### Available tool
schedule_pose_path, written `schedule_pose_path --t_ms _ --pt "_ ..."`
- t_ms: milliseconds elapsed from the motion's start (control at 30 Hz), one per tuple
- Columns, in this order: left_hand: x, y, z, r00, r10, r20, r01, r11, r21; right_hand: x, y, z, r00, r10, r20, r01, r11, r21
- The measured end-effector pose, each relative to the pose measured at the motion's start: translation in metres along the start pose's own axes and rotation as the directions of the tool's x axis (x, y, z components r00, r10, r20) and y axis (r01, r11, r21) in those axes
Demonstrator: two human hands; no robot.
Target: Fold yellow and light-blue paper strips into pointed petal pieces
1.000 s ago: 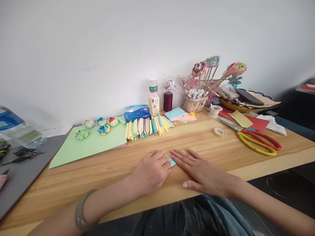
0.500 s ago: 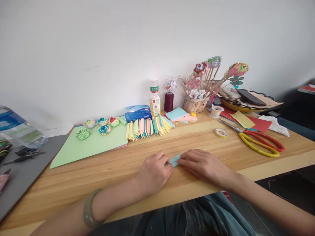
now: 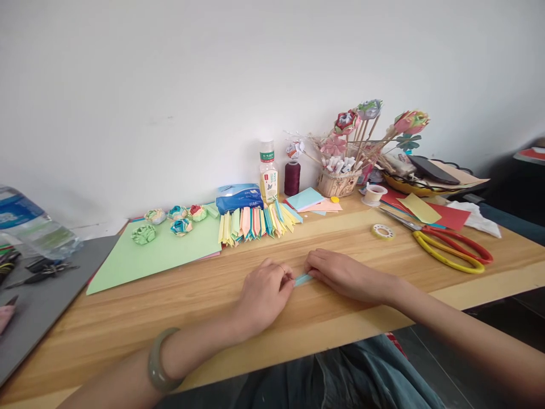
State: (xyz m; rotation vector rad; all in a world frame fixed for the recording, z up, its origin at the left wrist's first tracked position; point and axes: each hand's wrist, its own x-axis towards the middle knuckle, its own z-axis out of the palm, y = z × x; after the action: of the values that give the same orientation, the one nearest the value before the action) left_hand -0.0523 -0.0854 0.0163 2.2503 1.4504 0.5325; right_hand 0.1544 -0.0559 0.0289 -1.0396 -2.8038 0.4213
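Note:
A narrow folded strip of light blue paper (image 3: 303, 279) lies on the wooden table between my two hands. My left hand (image 3: 267, 292) pinches its left end, fingers closed and pressed down. At the other end, the curled fingers of my right hand (image 3: 340, 274) grip the paper against the tabletop. Only the middle of the strip shows; both ends are hidden under the fingers. Beyond my hands stands a row of folded paper pieces (image 3: 258, 223) in yellow, green, pink and blue.
Left are paper flowers (image 3: 143, 234) on a green sheet (image 3: 170, 261). Behind stand a tissue pack (image 3: 239, 196), a drink bottle (image 3: 268, 176), a thread spool (image 3: 292, 178) and a basket (image 3: 339, 183) of flowers. On the right lie scissors (image 3: 451, 247) and a tape roll (image 3: 382, 231).
The blue paper has gone from a wider strip with a visible slit line to a narrower folded strip. My right-hand fingers have curled in more, and my left hand has shifted slightly.

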Motion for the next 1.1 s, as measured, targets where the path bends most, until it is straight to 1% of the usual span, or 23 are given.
schedule_pose_path --t_ms 100,200,333,433,567,667,767,867,1000,1100 --pt "0.002 0.001 0.000 0.999 -0.039 0.014 0.039 0.999 -0.008 0.005 -0.001 -0.003 0.999 -0.001 0.038 0.002 0.999 -0.041" --pt "0.003 0.002 0.000 0.999 -0.038 0.017 0.038 0.999 0.031 0.011 0.000 -0.003 0.999 -0.006 0.042 0.010 0.996 -0.091" --pt "0.003 0.003 -0.001 0.999 -0.038 0.037 0.035 0.997 0.068 0.015 0.002 -0.001 1.000 0.001 0.024 0.003 0.988 -0.158" --pt "0.003 0.002 -0.001 0.999 -0.022 0.050 0.017 0.995 0.093 0.014 0.002 0.003 0.999 0.047 -0.016 -0.049 0.985 -0.168" --pt "0.004 0.000 -0.001 0.998 0.005 0.070 -0.015 0.991 0.133 0.009 0.001 0.012 0.986 0.132 -0.099 -0.143 0.983 -0.118" --pt "0.003 -0.002 -0.002 0.990 0.116 0.079 -0.128 0.976 0.179 0.006 0.002 0.020 0.963 0.208 -0.171 -0.220 0.974 -0.055" --pt "0.002 -0.005 -0.002 0.967 0.228 0.114 -0.249 0.938 0.242 0.005 0.006 0.025 0.936 0.280 -0.215 -0.283 0.959 0.018" --pt "-0.001 -0.009 0.000 0.958 0.259 0.126 -0.285 0.917 0.280 0.007 0.012 0.026 0.925 0.315 -0.211 -0.304 0.949 0.085" --pt "-0.005 -0.014 0.000 0.950 0.288 0.123 -0.313 0.901 0.299 0.008 0.020 0.022 0.929 0.325 -0.175 -0.300 0.941 0.156" --pt "-0.006 -0.013 -0.003 0.958 0.262 0.116 -0.284 0.923 0.258 0.008 0.026 0.016 0.941 0.309 -0.140 -0.277 0.938 0.209"
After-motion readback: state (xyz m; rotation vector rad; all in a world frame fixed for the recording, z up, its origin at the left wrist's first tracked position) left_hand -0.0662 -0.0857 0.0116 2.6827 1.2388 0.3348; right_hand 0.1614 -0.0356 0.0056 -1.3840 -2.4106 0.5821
